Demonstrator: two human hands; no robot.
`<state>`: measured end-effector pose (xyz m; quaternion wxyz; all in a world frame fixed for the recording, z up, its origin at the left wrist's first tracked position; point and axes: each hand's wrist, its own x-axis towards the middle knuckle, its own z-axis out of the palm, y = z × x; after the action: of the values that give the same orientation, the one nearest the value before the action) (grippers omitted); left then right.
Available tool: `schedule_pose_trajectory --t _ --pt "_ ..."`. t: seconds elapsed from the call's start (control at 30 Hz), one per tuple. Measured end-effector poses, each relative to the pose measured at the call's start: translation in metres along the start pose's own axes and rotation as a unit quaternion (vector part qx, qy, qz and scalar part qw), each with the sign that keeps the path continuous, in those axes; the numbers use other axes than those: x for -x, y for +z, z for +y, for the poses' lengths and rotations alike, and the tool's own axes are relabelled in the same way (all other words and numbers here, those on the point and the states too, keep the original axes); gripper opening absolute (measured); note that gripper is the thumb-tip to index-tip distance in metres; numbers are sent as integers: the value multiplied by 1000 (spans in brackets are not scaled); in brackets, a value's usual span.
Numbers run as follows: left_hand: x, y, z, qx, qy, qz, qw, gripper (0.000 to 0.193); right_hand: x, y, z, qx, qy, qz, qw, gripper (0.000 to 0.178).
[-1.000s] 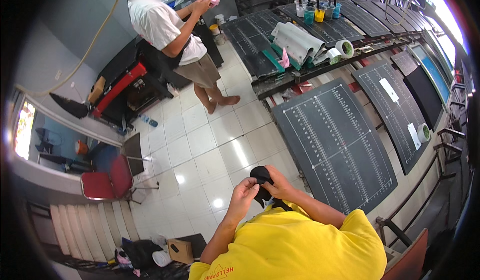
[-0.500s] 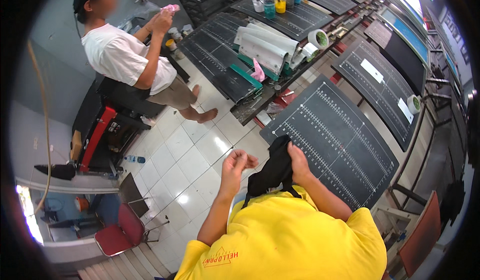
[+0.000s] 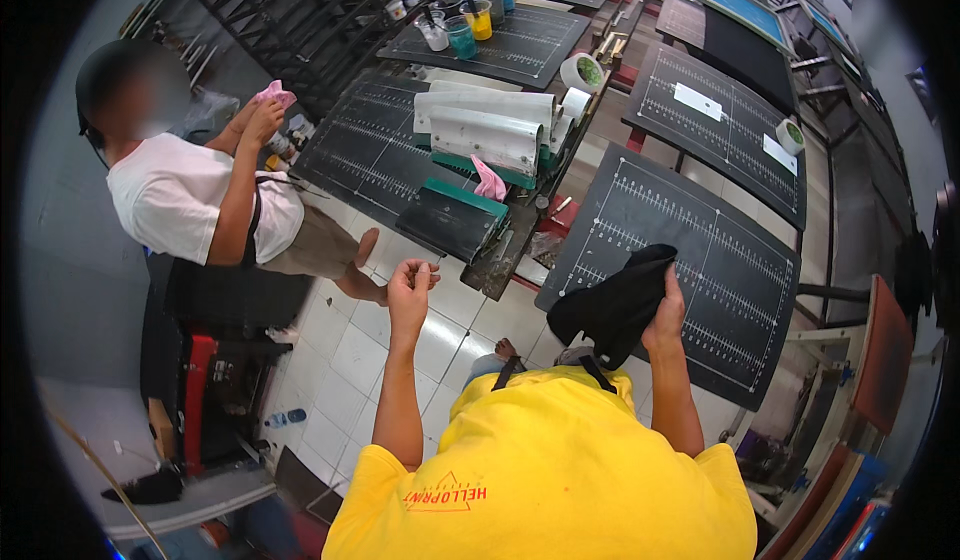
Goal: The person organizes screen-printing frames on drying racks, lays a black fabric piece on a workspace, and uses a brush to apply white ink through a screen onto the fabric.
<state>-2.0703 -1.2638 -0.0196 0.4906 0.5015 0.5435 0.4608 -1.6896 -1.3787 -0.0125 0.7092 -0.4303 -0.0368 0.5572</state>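
Right hand (image 3: pixel 667 312) grips black cloth (image 3: pixel 610 305) over near edge of black ruled platen (image 3: pixel 700 260). Left hand (image 3: pixel 410 290) left of platen, fingers curled, holding nothing.

A black cloth (image 3: pixel 610 305) is hanging soft and matt — folding limply over the matt black platen (image 3: pixel 700 260), whose smooth board is carrying thin white ruled lines. Left of that platen, pale squeegee blades (image 3: pixel 485 125) are showing a dull, smooth finish, with a crumpled pink rag (image 3: pixel 488 180) lying by them. Beyond them, translucent plastic cups (image 3: pixel 462 35) are looking glossy. Below the platen, the white floor tiles (image 3: pixel 350 350) are gleaming — smooth and reflective.
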Motion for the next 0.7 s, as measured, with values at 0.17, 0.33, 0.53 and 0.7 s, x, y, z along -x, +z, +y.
schedule_pose_trajectory --t 0.17,0.33,0.53,0.7 --pt "-59 -4 -6 -52 53 -45 996 14 -3 29 24 67 -139 92 984 43" --pt "-141 52 6 -294 183 -82 935 34 -44 -1 79 665 -278 134 680 62" --pt "-200 94 -8 -367 85 -135 917 41 -34 2 80 601 -315 151 719 54" --pt "-203 70 -22 -28 110 -85 990 18 -27 -15 65 528 -275 176 784 47"
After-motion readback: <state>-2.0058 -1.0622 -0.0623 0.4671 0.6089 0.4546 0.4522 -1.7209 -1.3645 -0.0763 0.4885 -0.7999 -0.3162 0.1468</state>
